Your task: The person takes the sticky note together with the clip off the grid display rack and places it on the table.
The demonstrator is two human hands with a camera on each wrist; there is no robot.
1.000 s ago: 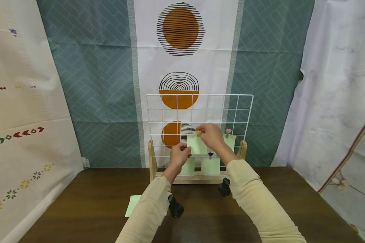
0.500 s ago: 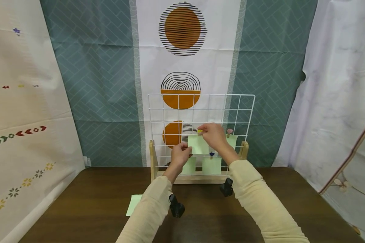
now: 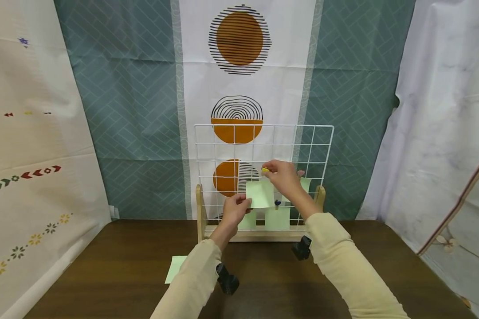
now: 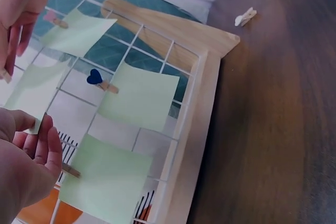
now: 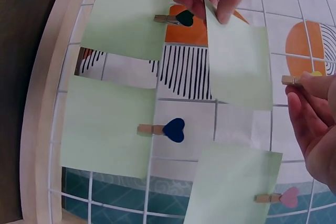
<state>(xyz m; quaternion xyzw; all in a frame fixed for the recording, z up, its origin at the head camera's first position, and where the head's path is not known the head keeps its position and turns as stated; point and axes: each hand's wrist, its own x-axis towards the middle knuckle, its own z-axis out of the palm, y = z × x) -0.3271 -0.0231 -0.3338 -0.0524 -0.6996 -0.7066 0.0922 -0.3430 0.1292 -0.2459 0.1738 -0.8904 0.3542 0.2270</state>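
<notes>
My left hand (image 3: 235, 210) pinches a pale green paper square (image 3: 260, 195) at its lower left corner, in front of a white wire grid (image 3: 263, 143). Up and to the right, my right hand (image 3: 284, 176) pinches a small wooden clothespin (image 5: 291, 80) with a yellow heart, apart from the paper's top edge. Other green squares hang on the grid. A blue-heart clothespin (image 5: 161, 129) clips one square (image 5: 107, 127), a pink-heart clothespin (image 5: 277, 198) another (image 5: 233, 182), and a dark green-heart clothespin (image 5: 174, 18) a third (image 5: 126, 22).
The grid stands in a wooden base (image 3: 259, 236) at the back of the brown table (image 3: 135, 248). Another green square (image 3: 174, 269) lies on the table beside my left sleeve. In the left wrist view, a loose pale clothespin (image 4: 245, 17) lies on the table.
The yellow-heart clothespin was at the paper's top edge. My right hand has drawn it slightly up and right, off the paper, while my left hand and the paper have dropped a little.
</notes>
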